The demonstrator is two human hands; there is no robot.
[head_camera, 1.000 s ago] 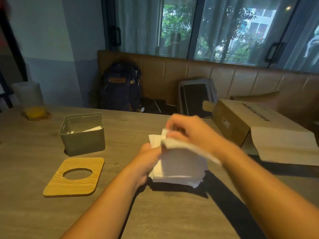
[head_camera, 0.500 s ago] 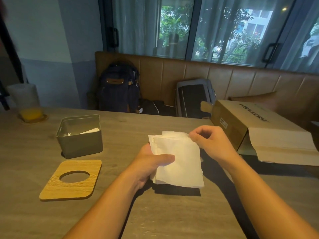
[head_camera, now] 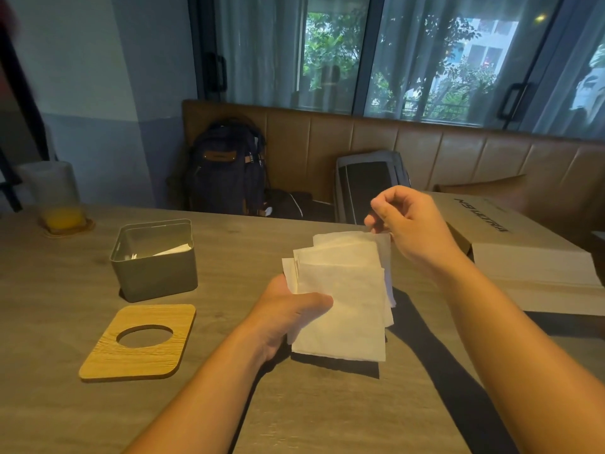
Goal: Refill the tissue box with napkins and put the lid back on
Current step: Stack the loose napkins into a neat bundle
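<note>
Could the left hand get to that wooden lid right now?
Probably yes: the lid lies flat beside the left hand with bare table between, though that hand grips the napkins.

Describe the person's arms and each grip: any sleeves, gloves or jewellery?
Left grip and right grip are bare hands: no gloves, no rings visible. The left forearm and right forearm are bare to the frame edge: no sleeves, watch or bracelet.

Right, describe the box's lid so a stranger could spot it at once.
Start at the table; on its left side stands an open grey tissue box. Just in front of it, nearer the camera, lies the lid: a flat, light wooden square with rounded corners and a round hole cut through its middle.
</note>
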